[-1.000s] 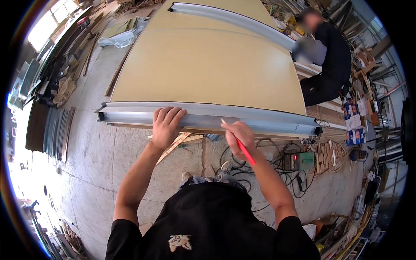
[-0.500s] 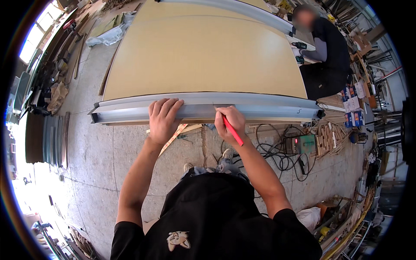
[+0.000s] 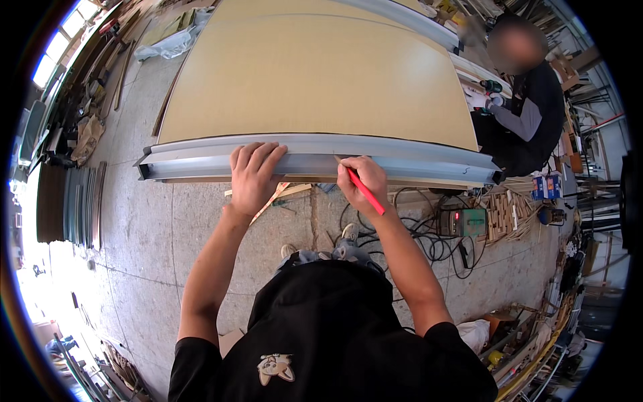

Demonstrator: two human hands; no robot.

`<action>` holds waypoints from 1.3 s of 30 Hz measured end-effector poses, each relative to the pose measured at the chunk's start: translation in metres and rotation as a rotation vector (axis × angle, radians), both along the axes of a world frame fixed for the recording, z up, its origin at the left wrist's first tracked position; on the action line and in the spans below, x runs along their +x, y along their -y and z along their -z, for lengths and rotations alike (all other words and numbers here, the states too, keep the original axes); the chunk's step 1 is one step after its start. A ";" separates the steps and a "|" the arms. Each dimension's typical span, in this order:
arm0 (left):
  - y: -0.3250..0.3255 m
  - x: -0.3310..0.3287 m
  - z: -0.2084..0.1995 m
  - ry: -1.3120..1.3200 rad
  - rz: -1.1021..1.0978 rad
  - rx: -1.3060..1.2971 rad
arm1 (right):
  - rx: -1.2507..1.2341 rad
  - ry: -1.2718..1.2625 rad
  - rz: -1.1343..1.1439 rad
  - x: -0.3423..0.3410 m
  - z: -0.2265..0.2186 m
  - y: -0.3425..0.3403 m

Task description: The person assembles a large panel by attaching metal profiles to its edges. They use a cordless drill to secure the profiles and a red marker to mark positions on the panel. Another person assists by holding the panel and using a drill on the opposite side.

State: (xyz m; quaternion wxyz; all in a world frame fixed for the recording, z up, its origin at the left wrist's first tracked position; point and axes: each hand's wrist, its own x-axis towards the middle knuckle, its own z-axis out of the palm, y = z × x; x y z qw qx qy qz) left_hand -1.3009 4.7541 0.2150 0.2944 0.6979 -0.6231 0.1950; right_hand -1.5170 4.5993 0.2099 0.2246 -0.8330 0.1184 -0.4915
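Note:
A long silver metal rail (image 3: pixel 415 165) with dark end caps runs across in front of me, along the near edge of a large yellow panel (image 3: pixel 321 80). My left hand (image 3: pixel 254 177) is closed over the rail, pressing a flat grey metal strip (image 3: pixel 308 163) against its face. In my right hand (image 3: pixel 362 179) is a red pencil (image 3: pixel 366 192), slanted, its tip at the strip's upper edge. Whether the tip touches the rail is too small to tell. A small dark mark (image 3: pixel 466 171) shows near the rail's right end.
At the far right a co-worker (image 3: pixel 526 107) crouches beside the panel with a green drill (image 3: pixel 492 86). A green machine (image 3: pixel 462 222) and tangled black cables (image 3: pixel 418 231) lie on the floor, near stacked wood strips (image 3: pixel 507 218). Dark boards (image 3: pixel 57 204) lean at left.
My right hand and the pencil have shifted slightly right along the rail. The left hand stays on the strip. The co-worker has leaned away to the right, and the rail sits slightly higher in view.

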 end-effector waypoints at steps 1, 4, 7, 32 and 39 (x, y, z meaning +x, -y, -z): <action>0.000 0.001 0.000 -0.003 0.000 -0.003 | -0.014 0.008 -0.012 0.001 0.000 0.001; 0.000 0.002 -0.001 -0.015 -0.002 0.000 | -0.016 -0.019 -0.020 0.002 0.001 0.002; 0.000 0.003 0.002 -0.013 0.001 -0.005 | 0.005 -0.054 -0.029 0.000 -0.001 0.001; 0.002 -0.003 -0.003 0.020 0.005 -0.016 | 0.030 -0.062 -0.041 -0.009 -0.006 0.001; 0.002 -0.004 -0.002 0.034 -0.003 -0.026 | 0.028 -0.069 -0.047 -0.010 -0.009 0.000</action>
